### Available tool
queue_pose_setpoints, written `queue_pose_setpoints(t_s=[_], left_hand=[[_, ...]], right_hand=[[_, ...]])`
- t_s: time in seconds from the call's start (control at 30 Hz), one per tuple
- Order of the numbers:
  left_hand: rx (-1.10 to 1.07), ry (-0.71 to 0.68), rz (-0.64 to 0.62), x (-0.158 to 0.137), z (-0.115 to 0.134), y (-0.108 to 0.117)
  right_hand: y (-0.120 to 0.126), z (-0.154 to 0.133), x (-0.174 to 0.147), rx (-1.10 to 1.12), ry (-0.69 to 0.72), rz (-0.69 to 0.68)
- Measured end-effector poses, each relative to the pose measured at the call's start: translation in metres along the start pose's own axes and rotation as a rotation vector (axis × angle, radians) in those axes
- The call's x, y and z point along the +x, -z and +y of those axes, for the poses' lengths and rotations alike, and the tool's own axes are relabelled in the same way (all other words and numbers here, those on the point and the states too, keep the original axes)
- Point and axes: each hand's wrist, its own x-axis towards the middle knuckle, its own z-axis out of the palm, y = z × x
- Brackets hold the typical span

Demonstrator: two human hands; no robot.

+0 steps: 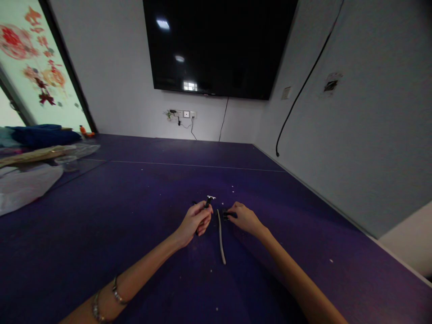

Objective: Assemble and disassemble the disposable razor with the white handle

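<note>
My left hand [195, 221] is closed around a small black tool [208, 202] with a bright, pale tip that points up and away from me. The fingers hide most of the tool, so its exact kind is unclear. To the right, my right hand [245, 217] pinches a small black piece [226, 215] down at the purple surface. This piece is too small and covered to name. Between the two hands lies a short length of grey cable [221, 238], apart from both hands, its far end close to the black piece.
The broad purple surface [141, 198] bears scattered white specks. Plastic bags [29, 184] and dark blue cloth [43, 135] lie at the left. A large TV [219, 45] hangs above wall sockets [186, 114]. One black cable [303, 85] dangles along the right wall.
</note>
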Motion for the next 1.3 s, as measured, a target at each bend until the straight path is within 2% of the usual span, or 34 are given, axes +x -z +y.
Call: queue_pose_setpoints(t_s=[0.27,0.5,0.77,0.97,1.13,1.3], left_hand=[[-0.010,0.029,0.024,0.000,-0.001,0.000],[-0.025,0.041,0.018,-0.001,-0.001,-0.001],[-0.020,0.040,0.017,-0.001,-0.001,-0.002],[-0.012,0.046,0.031,-0.002,-0.003,-0.004],[-0.009,0.048,0.043,-0.003,-0.005,-0.006],[0.027,0.016,0.135,-0.002,-0.011,-0.008]], right_hand=[[-0.002,-0.001,0.000,0.029,-0.029,0.022],[-0.009,0.000,0.003,0.076,-0.123,0.059],[-0.008,0.001,0.003,0.111,-0.134,0.092],[-0.002,0.003,0.010,0.441,-0.095,0.195],[0.008,-0.008,0.010,0.705,-0.145,0.174],[0.025,-0.024,0.003,0.783,-0.155,0.130]])
